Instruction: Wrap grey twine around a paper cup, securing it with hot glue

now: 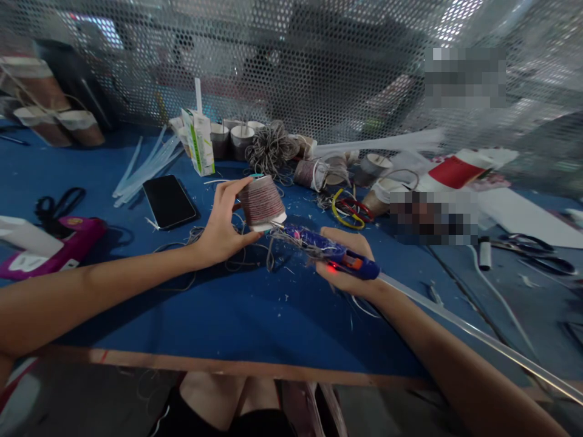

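Between the thumb and fingers of my left hand [223, 227] is a small cup-shaped piece [262, 201] wound with reddish-grey cord, tilted with its white rim toward the lower right. My right hand [348, 264] is closed round a blue glue gun [319, 243] with an orange trigger and a small red light. The gun's tip meets or nearly meets the white rim; whether they touch is unclear. A long clear glue stick [455, 317] runs out of the gun's back toward the lower right. Grey strands cling to the gun.
A black phone [169, 201] and clear glue sticks [150, 164] lie left. Behind are a drink carton [199, 142], tangled grey cord [271, 147] and several cups. Yellow-handled scissors [345, 212] and dark scissors [542, 246] lie right. A purple tool [73, 243] sits far left.
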Demonstrator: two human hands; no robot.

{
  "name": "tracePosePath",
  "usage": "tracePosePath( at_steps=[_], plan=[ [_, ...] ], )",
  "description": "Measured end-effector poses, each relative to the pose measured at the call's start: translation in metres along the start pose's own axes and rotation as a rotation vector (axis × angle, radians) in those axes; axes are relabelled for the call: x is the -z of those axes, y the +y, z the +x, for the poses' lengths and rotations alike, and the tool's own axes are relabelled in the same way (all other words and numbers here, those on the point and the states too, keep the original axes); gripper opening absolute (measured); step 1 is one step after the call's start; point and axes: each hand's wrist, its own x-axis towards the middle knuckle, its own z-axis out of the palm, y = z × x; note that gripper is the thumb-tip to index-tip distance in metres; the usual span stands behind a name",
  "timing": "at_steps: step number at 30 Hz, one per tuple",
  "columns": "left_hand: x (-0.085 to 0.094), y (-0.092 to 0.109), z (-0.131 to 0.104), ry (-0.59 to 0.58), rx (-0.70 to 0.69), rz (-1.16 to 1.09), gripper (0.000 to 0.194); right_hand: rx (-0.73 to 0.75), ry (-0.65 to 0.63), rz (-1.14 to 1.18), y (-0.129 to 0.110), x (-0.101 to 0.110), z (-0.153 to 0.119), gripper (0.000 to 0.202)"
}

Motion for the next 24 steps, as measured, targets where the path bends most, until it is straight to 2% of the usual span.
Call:
tracePosePath(
  at_steps=[6,15,24],
  plan=[
    [-0.0004,-0.0011,0.0001,-0.007,-0.023,-0.004,0.085,0.046,0.000,-0.060,0.0128,-0.0038,-0.0028,0.016],
    [-0.0008,-0.0016,0.0003,-0.010,0.005,-0.074,0.083,0.101,0.019,-0.089,0.0099,-0.0024,-0.0014,0.020],
    [-0.0044,-0.0046,-0.0012,0.021,0.034,-0.120,0.078,0.086,0.044,-0.098,0.0063,-0.0021,-0.0011,0.025]
  ],
)
